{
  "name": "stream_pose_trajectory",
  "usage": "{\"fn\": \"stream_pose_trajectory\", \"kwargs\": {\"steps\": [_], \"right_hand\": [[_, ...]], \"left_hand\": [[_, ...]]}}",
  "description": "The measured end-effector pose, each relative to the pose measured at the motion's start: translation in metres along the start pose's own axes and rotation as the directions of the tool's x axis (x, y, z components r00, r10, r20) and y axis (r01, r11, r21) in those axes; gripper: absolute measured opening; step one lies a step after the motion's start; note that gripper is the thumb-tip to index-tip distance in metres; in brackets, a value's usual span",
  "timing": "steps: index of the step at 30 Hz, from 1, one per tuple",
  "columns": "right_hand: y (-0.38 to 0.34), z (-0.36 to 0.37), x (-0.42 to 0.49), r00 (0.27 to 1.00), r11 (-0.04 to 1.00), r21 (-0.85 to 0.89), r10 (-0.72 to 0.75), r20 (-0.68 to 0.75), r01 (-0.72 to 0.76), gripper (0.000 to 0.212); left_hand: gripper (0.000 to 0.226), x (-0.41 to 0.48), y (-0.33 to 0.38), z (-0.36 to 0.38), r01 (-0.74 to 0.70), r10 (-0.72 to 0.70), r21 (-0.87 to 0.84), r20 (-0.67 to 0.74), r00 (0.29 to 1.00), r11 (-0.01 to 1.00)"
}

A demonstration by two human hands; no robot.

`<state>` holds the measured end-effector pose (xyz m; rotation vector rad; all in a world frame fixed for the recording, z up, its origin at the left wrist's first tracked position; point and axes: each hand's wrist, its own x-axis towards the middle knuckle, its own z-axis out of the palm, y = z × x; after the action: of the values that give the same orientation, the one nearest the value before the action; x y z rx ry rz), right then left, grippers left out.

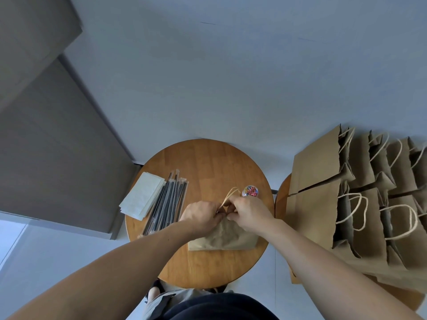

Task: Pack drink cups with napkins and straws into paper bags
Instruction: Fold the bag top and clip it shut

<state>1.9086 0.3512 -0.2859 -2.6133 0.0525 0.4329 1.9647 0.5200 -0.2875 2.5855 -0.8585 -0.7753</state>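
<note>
Both hands, the left hand (pixel 203 214) and the right hand (pixel 248 212), pinch the top of a brown paper bag (pixel 226 239) near the front edge of the round wooden table (pixel 208 162).

Curled fingers of each hand meet over the bag's creased, gathered top; the bag leans toward the person and its contents are hidden. One twine handle (pixel 231 192) loops up just beyond the knuckles, beside a small clear tub of coloured paper clips (pixel 250 191). Black wrapped straws (pixel 168 204) fan along the left side, touching a stack of pale napkins (pixel 143 195) that overhangs the left edge. Open wood spans the far half. Off the right edge, a second table (pixel 280 199) carries flat, overlapping handled bags (pixel 323 204).
</note>
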Motion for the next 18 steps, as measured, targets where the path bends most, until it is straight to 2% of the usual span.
{"fn": "stream_pose_trajectory", "kwargs": {"steps": [4, 7, 12, 18], "right_hand": [[0.005, 0.002, -0.005, 0.998, 0.986, 0.168, 0.025, -0.051, -0.016, 0.021], [0.006, 0.003, -0.009, 0.985, 0.956, 0.291, 0.082, -0.15, -0.035, 0.017], [0.004, 0.005, -0.011, 0.974, 0.956, 0.292, 0.087, -0.211, -0.022, 0.015], [0.004, 0.0, -0.011, 0.988, 0.966, 0.255, 0.072, -0.138, -0.035, 0.014]], "left_hand": [[0.024, 0.001, 0.0, -0.003, 0.003, -0.003, -0.001, 0.019, 1.0, 1.0], [0.024, 0.003, 0.001, -0.008, -0.006, 0.006, -0.009, 0.034, 0.999, 1.0], [0.023, 0.003, 0.0, -0.008, -0.024, 0.024, -0.01, 0.056, 0.998, 1.0], [0.023, 0.002, 0.0, -0.008, -0.035, 0.036, -0.011, 0.071, 0.997, 0.999]]}}
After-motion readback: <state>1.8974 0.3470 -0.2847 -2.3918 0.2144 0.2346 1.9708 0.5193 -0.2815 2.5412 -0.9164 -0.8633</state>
